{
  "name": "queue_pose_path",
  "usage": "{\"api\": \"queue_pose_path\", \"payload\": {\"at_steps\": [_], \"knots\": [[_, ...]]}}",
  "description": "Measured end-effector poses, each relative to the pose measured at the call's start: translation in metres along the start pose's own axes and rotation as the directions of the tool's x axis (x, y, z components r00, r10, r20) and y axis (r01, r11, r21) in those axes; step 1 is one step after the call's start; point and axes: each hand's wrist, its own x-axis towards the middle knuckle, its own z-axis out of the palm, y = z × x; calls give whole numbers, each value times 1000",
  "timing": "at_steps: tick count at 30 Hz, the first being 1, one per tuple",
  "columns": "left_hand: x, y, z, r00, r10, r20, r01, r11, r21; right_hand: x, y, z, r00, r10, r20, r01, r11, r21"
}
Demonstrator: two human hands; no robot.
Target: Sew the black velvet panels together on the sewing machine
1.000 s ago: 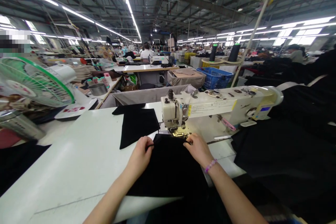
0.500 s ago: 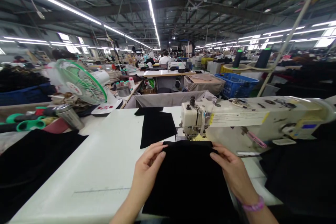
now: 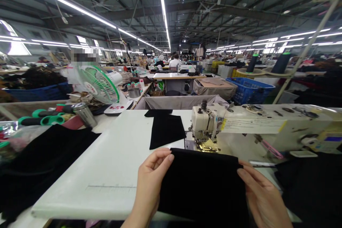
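Observation:
A black fabric piece (image 3: 203,185) stretches between my two hands, its upper edge folded over. My left hand (image 3: 153,176) pinches the top left corner between thumb and fingers. At the top right corner, my right hand (image 3: 263,188) grips the cloth the same way. Just beyond the cloth stands a sewing machine (image 3: 205,124), its needle area lit yellow and apart from the fabric. Another black fabric piece (image 3: 167,131) lies flat on the white table (image 3: 107,164), left of the machine head, with a smaller dark piece behind it.
More black cloth (image 3: 48,164) drapes at the left, and a dark pile (image 3: 312,181) lies at the right. A metal flask (image 3: 84,114), thread spools (image 3: 50,119) and a green fan (image 3: 100,83) stand at the back left. Behind the machine is a blue basket (image 3: 249,91).
My hands have moved apart, drawing the cloth's top edge wider. The cloth has come away from the machine toward me, its right end lower. The view has shifted left.

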Motion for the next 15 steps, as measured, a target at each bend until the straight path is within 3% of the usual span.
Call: {"api": "queue_pose_path", "payload": {"at_steps": [4, 15], "knots": [[-3, 2, -1, 999, -37, 11, 38, 998, -48, 0, -1, 0, 997, 35, -62, -33, 999, 21], [-9, 7, 3, 999, -19, 38, 21, 997, -77, -6, -8, -1, 994, 89, -71, -88, 996, 11]]}}
